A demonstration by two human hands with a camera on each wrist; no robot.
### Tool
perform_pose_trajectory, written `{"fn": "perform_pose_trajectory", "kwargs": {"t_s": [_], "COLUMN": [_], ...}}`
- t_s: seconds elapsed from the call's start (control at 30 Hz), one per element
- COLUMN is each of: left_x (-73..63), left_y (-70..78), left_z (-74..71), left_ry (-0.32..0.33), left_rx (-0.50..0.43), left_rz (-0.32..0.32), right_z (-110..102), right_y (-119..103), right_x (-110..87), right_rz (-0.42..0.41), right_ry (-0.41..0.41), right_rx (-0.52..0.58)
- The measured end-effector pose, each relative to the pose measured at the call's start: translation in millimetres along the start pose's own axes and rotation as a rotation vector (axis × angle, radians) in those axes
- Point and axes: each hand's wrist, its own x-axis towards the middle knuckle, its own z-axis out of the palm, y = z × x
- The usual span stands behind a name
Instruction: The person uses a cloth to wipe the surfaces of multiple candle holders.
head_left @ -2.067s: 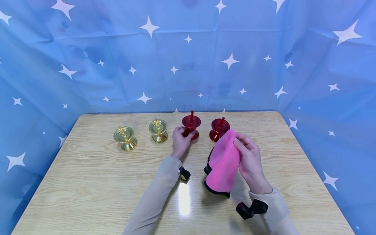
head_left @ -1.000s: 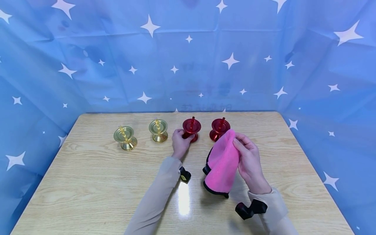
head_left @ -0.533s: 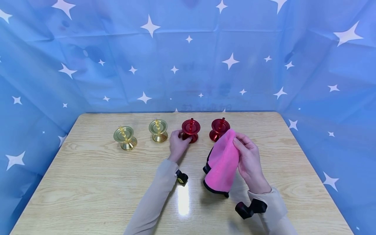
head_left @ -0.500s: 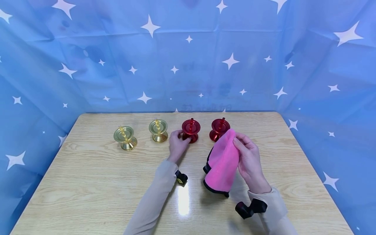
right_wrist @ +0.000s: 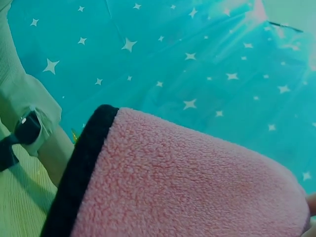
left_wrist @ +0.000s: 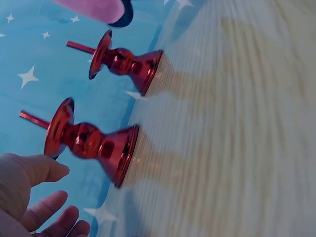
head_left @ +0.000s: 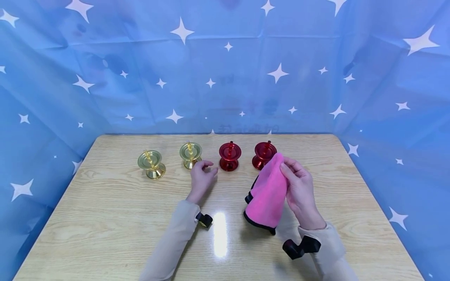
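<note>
- On the wooden tabletop (head_left: 105,218), four candle holders stand upright in a row near the far edge, before a blue backdrop (head_left: 225,78) printed with white stars.
- From left to right the row reads: outer gold holder (head_left: 151,164), inner gold holder (head_left: 191,154), left red holder (head_left: 229,155), right red holder (head_left: 263,154). Each has a thin spike rising from its cup.
- The left hand (head_left: 201,177) hovers low over the tabletop between the inner gold holder and the left red holder, near both and gripping neither; its fingers (left_wrist: 42,168) are loosely curled and a little spread, holding nothing.
- In the left wrist view the two red holders appear sideways, their flared bases on the wood, with the fingertips just beside the nearer one's cup but apart from it.
- The right hand (head_left: 300,188) holds a pink cloth (head_left: 268,191) with a black edge, raised above the tabletop just in front of the right red holder; thumb and fingers pinch its upper fold, and the rest hangs down.
- The right wrist view is filled by the pink cloth's fleecy surface and black hem.
- Both forearms wear beige sleeves (head_left: 168,246).
</note>
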Motion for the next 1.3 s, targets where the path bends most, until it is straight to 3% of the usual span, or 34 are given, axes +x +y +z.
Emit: {"fn": "perform_pose_trajectory", "kwargs": {"t_s": [0.17, 0.33, 0.47, 0.6, 0.93, 1.07, 1.3], "left_x": [-1.4, -1.7, 0.1, 2.6, 14.9, 20.0, 26.7], "left_y": [-3.4, -7.3, -14.4, -21.3, -30.9, -32.6, -34.7], "left_z": [-13.5, -23.9, -29.9, -35.8, -47.2, -49.0, -51.9], "left_ry": [0.012, 0.040, 0.080, 0.131, 0.193, 0.187, 0.115], "left_rx": [0.010, 0.034, 0.061, 0.071, 0.020, 0.037, 0.079], "left_rz": [-0.030, -0.047, -0.092, -0.128, -0.187, -0.187, -0.148], "right_z": [0.1, -1.1, -3.5, -5.4, -4.9, -4.2, -2.8], "right_y": [0.0, -0.7, -1.3, -0.7, 3.0, 3.6, 3.1], "right_x": [2.7, 3.5, 2.7, 1.4, -2.5, -3.0, -3.9], "right_rz": [0.008, 0.025, 0.062, 0.087, 0.063, 0.057, 0.068], "right_ry": [0.029, 0.006, -0.033, -0.087, -0.205, -0.200, -0.148], "right_rx": [-0.013, 0.006, 0.035, -0.003, -0.128, -0.147, -0.178]}}
